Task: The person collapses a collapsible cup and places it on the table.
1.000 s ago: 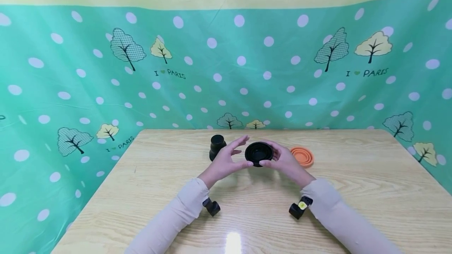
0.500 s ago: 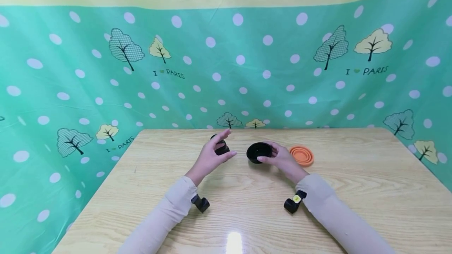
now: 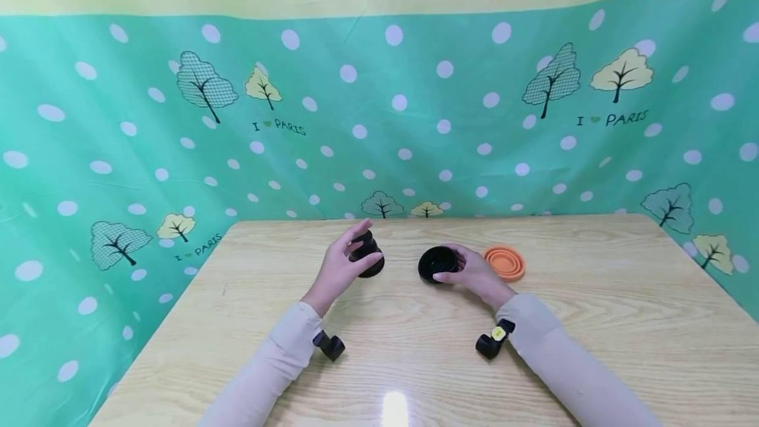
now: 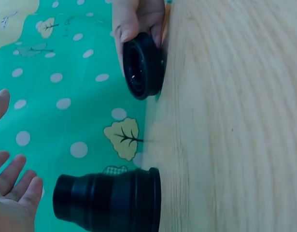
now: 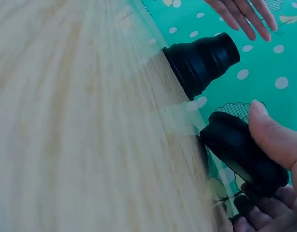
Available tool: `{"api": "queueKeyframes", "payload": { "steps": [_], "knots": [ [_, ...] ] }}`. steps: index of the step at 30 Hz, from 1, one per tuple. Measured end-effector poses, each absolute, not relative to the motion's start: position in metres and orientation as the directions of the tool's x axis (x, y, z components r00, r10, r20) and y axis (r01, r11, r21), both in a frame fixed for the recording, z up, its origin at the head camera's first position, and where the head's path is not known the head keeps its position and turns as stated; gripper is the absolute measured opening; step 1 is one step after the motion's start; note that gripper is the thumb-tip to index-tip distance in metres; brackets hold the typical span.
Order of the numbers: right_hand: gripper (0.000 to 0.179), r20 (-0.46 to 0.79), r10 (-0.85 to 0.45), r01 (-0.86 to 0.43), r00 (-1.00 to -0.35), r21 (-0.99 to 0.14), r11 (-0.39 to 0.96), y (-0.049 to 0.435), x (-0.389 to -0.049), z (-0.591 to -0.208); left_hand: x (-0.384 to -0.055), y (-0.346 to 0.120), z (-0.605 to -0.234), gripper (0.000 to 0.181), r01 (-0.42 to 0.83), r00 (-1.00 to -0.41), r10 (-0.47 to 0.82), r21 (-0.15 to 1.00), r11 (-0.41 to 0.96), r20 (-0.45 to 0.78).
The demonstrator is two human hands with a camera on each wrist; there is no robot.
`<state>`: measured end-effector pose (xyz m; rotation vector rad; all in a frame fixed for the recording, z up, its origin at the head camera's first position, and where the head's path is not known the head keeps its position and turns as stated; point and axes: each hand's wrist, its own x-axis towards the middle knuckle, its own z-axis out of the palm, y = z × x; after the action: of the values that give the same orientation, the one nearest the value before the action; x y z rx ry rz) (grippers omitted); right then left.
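A black round bowl-like piece [image 3: 428, 265], short and wide-rimmed, is in my right hand [image 3: 474, 275]. My thumb and fingers grip its right side, and it is tilted just over the table in the right wrist view. A black stepped collapsible cup [image 4: 109, 200] stands on the table to the left, wide rim down and narrow end up. My left hand [image 3: 339, 267] is around that cup in the head view, its fingers spread. The left wrist view shows a gap between the fingers [image 4: 15, 181] and the cup. Part of the cup is hidden behind the hand in the head view.
An orange flat ringed collapsible piece [image 3: 504, 263] lies just right of my right hand. The light wood table [image 3: 409, 348] ends at a back edge against a green dotted curtain [image 3: 332, 104]. Each wrist carries a small black camera.
My left hand has left the black bowl-like piece and moved left to the stepped cup. My right hand keeps its grip and has tilted the bowl-like piece a little.
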<state>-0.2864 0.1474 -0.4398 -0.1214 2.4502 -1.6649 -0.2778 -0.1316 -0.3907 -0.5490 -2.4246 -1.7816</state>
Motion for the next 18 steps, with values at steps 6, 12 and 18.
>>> {"api": "queueKeyframes", "payload": {
  "steps": [6, 12, 18],
  "knots": [
    [0.081, -0.052, -0.171, -0.027, -0.984, -0.902, 0.432, 0.147, -0.286, -0.440, -0.283, -0.137, -0.383, 0.063, 0.338, -0.939, 0.164, 0.905, 0.258, 0.304],
    [0.082, -0.053, -0.149, -0.017, -0.987, -0.902, 0.430, 0.147, -0.285, -0.441, -0.271, -0.139, -0.364, 0.061, 0.317, -0.947, 0.157, 0.901, 0.297, 0.281],
    [0.080, -0.024, -0.139, -0.035, -0.990, -0.912, 0.409, 0.144, -0.283, -0.446, -0.286, -0.151, -0.385, 0.064, 0.258, -0.964, 0.150, 0.913, 0.316, 0.221]
  ]
}}
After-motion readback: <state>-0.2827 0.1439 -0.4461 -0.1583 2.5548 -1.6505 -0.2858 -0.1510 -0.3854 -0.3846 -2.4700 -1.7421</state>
